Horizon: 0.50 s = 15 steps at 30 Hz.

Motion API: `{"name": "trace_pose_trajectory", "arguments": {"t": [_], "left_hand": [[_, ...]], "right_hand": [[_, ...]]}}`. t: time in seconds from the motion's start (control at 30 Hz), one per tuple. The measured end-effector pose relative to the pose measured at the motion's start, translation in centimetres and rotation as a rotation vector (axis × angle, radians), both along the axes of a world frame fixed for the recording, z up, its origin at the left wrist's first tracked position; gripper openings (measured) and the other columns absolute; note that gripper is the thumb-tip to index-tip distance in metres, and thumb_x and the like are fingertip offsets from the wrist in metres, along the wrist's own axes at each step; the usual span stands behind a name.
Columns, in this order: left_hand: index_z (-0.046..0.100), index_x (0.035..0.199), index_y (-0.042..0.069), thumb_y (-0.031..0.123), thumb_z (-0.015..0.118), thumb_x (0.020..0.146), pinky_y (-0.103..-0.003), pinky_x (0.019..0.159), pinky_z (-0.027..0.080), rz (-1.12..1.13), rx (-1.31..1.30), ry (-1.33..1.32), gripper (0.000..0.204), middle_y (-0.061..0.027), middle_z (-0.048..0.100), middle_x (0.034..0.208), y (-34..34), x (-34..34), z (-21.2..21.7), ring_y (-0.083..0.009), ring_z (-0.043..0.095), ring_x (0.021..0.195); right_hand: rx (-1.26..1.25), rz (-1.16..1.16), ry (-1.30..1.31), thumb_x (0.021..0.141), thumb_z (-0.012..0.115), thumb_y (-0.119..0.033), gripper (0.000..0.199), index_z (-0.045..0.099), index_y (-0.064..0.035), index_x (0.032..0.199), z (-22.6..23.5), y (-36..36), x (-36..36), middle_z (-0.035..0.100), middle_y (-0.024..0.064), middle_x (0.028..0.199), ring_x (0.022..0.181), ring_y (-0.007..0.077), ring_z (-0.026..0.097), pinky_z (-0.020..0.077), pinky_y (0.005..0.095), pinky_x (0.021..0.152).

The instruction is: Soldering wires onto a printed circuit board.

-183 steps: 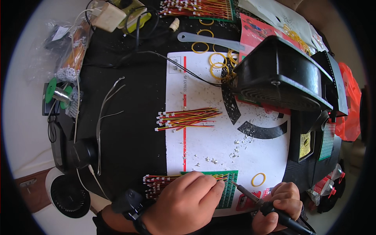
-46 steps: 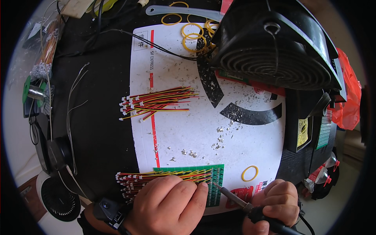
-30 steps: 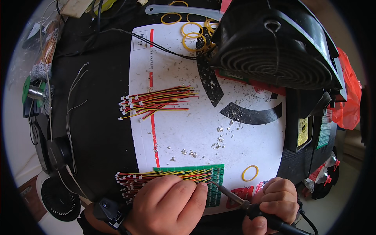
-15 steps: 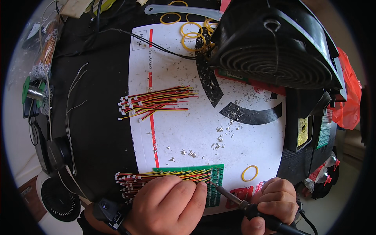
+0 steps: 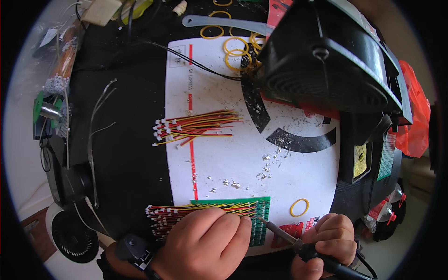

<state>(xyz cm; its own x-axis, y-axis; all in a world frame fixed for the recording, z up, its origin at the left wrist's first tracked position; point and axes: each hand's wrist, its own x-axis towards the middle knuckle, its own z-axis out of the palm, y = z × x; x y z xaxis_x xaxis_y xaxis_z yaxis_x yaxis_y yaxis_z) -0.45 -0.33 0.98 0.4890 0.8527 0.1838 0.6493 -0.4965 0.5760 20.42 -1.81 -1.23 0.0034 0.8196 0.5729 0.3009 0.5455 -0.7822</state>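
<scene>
My left hand lies over a green circuit board, fingers bent and closed on a thin wire at the fingertips; the thumb is hidden. Red, yellow and black wires with white connectors run leftward across the board from under this hand. My right hand grips the dark handle of a soldering iron. Its tip points left at the board, close to the left fingertips; whether it touches a wire end cannot be made out. Farther back, a loose bunch of similar wires rests on the white sheet.
A black fan-like unit stands at the back right, beside a yellow sponge in a holder. Solder crumbs litter the sheet. Yellow rubber bands lie at the back, another near the board. A solder spool stands left.
The whole view has shifted, so the scene sits slightly farther right and lower. The iron's tip has moved slightly toward the board's right edge. Both hands keep their grips.
</scene>
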Motion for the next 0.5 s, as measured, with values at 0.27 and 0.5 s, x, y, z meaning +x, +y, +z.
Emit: {"name": "trace_pose_trajectory", "arguments": {"t": [0.27, 0.5], "left_hand": [[0.072, 0.088, -0.005, -0.012, 0.074, 0.075, -0.029, 0.062, 0.050, 0.591, 0.078, -0.080, 0.014, -0.0124, 0.068, 0.084, 3.6, -4.4, 0.5, -0.0188, 0.064, 0.069], [0.072, 0.094, -0.005, -0.010, 0.074, 0.081, -0.025, 0.059, 0.048, 0.548, 0.052, -0.010, 0.014, -0.0097, 0.067, 0.085, 5.0, -5.4, -1.5, -0.0134, 0.061, 0.065]], "right_hand": [[0.039, -0.036, -0.041, 0.088, 0.064, -0.017, 0.023, 0.057, 0.0048, 0.090, 1.0, -0.3, 0.8, 0.050, 0.0093, 0.058, 0.047, 0.0161, 0.043, 0.0357, 0.0305, 0.044], [0.048, -0.032, -0.048, 0.087, 0.064, -0.017, 0.023, 0.058, 0.0053, 0.091, 1.2, -0.7, 0.8, 0.051, 0.0106, 0.060, 0.047, 0.0170, 0.044, 0.0370, 0.0310, 0.045]]}}
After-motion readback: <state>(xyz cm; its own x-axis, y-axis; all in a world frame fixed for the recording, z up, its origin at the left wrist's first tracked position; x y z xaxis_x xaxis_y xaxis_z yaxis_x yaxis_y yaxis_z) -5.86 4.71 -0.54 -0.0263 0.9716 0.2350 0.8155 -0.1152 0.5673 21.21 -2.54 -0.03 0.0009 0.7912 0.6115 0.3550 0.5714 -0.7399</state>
